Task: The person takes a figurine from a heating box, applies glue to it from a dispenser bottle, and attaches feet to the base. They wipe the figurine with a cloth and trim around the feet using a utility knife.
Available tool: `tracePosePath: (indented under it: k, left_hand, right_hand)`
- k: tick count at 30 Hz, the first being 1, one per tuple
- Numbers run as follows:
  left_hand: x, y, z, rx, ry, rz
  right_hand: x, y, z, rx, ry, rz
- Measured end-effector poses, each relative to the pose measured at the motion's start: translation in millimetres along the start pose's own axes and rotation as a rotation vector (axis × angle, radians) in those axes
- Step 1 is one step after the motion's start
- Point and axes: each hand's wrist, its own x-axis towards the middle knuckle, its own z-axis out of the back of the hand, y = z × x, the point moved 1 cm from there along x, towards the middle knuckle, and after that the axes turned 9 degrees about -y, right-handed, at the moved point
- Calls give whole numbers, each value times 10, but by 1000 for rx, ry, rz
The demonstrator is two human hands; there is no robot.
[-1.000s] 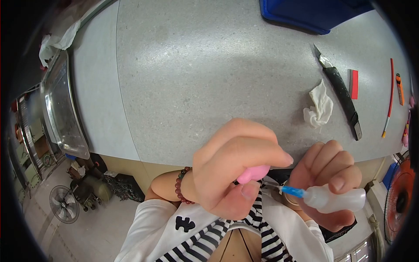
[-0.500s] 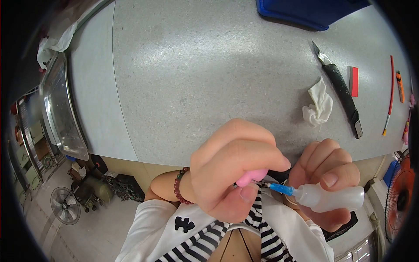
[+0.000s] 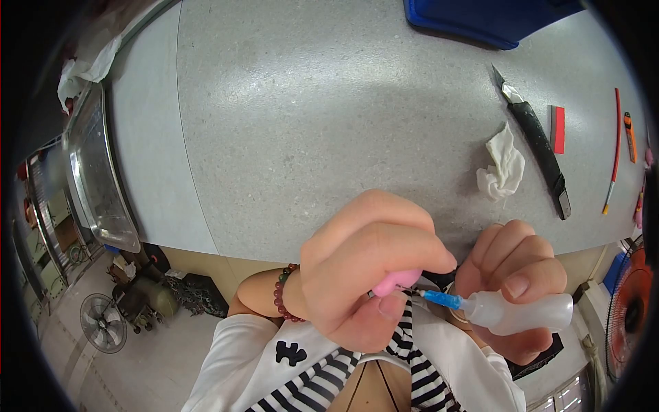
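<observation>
The left hand (image 3: 371, 268) grasps a small pink piece (image 3: 398, 280) between its curled fingers and thumb, in front of the person's striped clothing, just off the near edge of the worktop (image 3: 295, 137). The right hand (image 3: 511, 288) grips a translucent squeeze bottle (image 3: 528, 314), its blue needle tip (image 3: 441, 299) aimed at the piece; whether the needle touches it, I cannot tell. Good handling here likely calls for both wrists braced, a shallow needle angle and only light pressure on the bottle, since a hard squeeze could flood so small a surface. The left fingers hide much of the piece, so a slight turn might open the view. Toward the worktop's right edge lie a crumpled white cloth (image 3: 502, 168), a black-handled knife (image 3: 535, 141) with its blade bare and pointing away, a red strip (image 3: 559, 130), a paintbrush (image 3: 613, 151) and an orange utility knife (image 3: 629, 137); none blocks the hands.
</observation>
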Motion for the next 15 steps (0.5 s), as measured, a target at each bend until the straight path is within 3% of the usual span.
tracePosePath:
  k: [15]
  left_hand:
    - [3,-14,-7,-18,3,25]
  right_hand:
    - [-6,-1,-22,-15,-26,16]
